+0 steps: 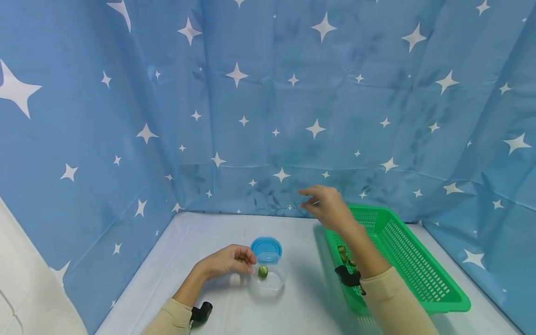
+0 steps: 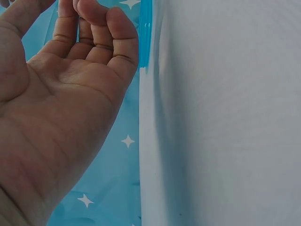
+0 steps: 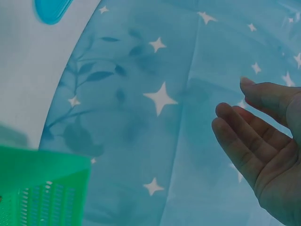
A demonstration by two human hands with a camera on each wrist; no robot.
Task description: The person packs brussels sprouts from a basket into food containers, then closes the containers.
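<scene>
A small round green Brussels sprout (image 1: 263, 271) lies in a clear plastic container (image 1: 270, 284) on the white table. Close against the container's left rim is my left hand (image 1: 231, 259), its fingers loosely bent; the left wrist view shows the palm (image 2: 61, 103) bare. My right hand (image 1: 326, 204) is raised near the far left corner of the green basket (image 1: 418, 260). Nothing sits between its thumb and fingers, which stand apart in the right wrist view (image 3: 263, 141). More greenish-brown pieces (image 1: 343, 255) lie in the basket, partly hidden behind the right forearm.
Just behind the container lies a blue lid (image 1: 266, 244). The slotted basket takes up the table's right side. A blue curtain with white stars (image 1: 268, 116) hangs along the table's back edge and both sides.
</scene>
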